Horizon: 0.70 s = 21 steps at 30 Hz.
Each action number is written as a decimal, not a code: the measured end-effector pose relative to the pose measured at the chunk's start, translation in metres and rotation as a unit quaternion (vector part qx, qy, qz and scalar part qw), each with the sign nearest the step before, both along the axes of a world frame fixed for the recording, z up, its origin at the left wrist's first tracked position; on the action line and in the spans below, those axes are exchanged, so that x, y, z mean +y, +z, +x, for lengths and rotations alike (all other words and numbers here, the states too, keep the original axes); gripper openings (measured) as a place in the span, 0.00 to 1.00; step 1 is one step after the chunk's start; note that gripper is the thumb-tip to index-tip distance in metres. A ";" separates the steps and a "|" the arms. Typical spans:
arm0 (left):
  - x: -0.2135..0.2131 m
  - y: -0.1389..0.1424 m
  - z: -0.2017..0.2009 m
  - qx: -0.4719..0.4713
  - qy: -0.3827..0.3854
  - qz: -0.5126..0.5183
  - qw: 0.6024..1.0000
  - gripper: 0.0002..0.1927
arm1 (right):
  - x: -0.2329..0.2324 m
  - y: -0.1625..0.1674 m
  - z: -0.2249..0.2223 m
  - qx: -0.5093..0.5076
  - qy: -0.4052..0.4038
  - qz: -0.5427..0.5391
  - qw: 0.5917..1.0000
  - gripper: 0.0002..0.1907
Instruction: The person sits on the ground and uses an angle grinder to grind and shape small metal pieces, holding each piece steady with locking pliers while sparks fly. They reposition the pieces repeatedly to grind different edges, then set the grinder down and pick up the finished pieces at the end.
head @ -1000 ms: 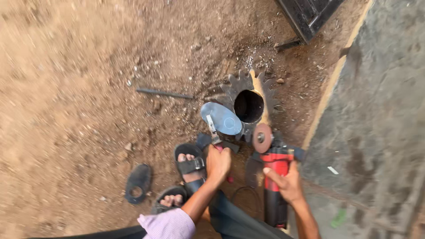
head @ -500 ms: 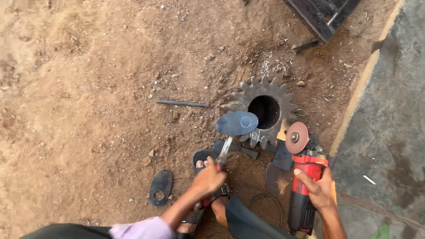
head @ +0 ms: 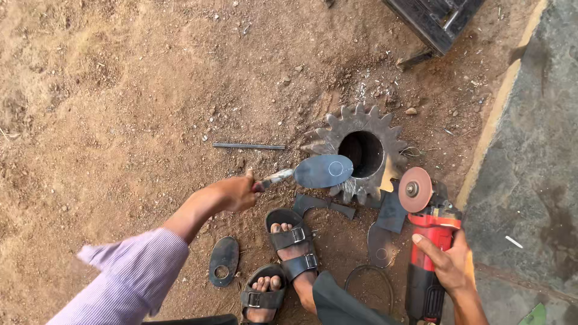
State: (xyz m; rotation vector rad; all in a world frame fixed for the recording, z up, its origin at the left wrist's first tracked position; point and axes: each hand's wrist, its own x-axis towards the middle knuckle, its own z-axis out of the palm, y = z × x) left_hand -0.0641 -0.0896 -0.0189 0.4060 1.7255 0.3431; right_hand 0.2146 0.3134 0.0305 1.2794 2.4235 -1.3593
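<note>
- Lying on the bare brown dirt, the large rusty toothed steel gear (head: 366,151) has not moved.
- The red angle grinder with its round brown disc (head: 428,241) stays clenched in the right hand (head: 450,265), disc up beside the gear.
- The left hand (head: 236,192) has swung outward, its tongs (head: 272,179) gripping the grey oval metal plate (head: 323,171), now over the gear's rim.

Bright warm daylight, soft short shadows, sharp ground, motion blur on the near sleeve (head: 129,274)
</note>
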 end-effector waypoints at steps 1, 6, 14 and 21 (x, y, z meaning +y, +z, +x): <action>0.004 -0.004 -0.004 -0.010 -0.012 -0.025 1.000 0.39 | 0.000 -0.002 -0.001 0.001 0.000 0.002 1.000 0.33; 0.030 -0.010 -0.013 0.017 -0.084 0.006 0.996 0.26 | 0.001 -0.008 0.003 0.010 -0.019 -0.002 1.000 0.34; 0.032 0.007 -0.006 0.156 -0.071 0.004 0.985 0.18 | 0.012 -0.013 0.012 0.100 -0.158 -0.302 0.935 0.34; 0.027 0.043 0.000 0.464 -0.174 0.092 0.864 0.18 | -0.024 0.005 -0.013 0.163 -0.152 -0.249 0.943 0.42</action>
